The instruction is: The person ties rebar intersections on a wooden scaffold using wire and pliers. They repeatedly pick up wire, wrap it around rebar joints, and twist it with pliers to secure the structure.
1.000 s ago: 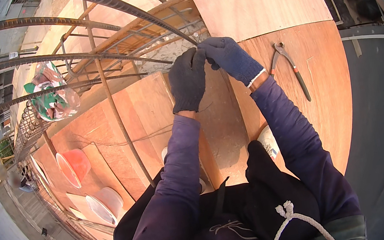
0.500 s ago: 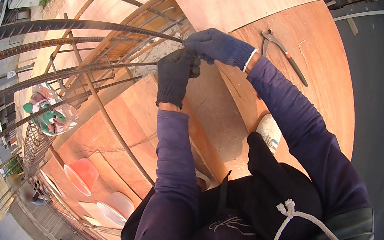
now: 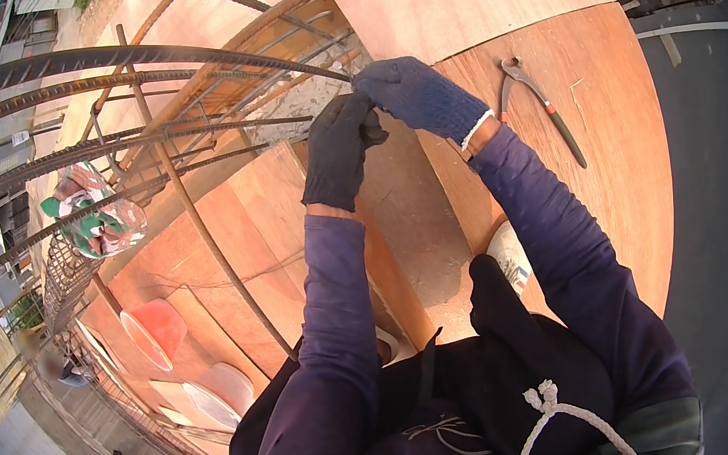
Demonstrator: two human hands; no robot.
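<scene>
My left hand (image 3: 338,157), in a black glove, has its fingers bent and pressed together beside the lower end of a ribbed steel bar (image 3: 286,64). Touching or nearly touching it is my right hand (image 3: 422,100), in a dark blue glove with a white cuff, its fingers curled closed at the same spot. Whatever is between the fingers is hidden by the gloves. To the right of my right hand, pincers (image 3: 539,107) with red and black handles lie on a plywood sheet (image 3: 609,150), their jaws apart.
Several more steel bars (image 3: 84,143) cross the upper left, with a thin upright bar (image 3: 201,220) before them. A camouflage-patterned bundle (image 3: 95,211) hangs there. A red bucket (image 3: 158,332) and a pale container (image 3: 221,395) are at lower left. A distant person (image 3: 63,369) shows at far left.
My left hand has shifted slightly down and right, its fingers now lower against my right hand's fingers. My right hand stays nearly in place. The pincers lie as before.
</scene>
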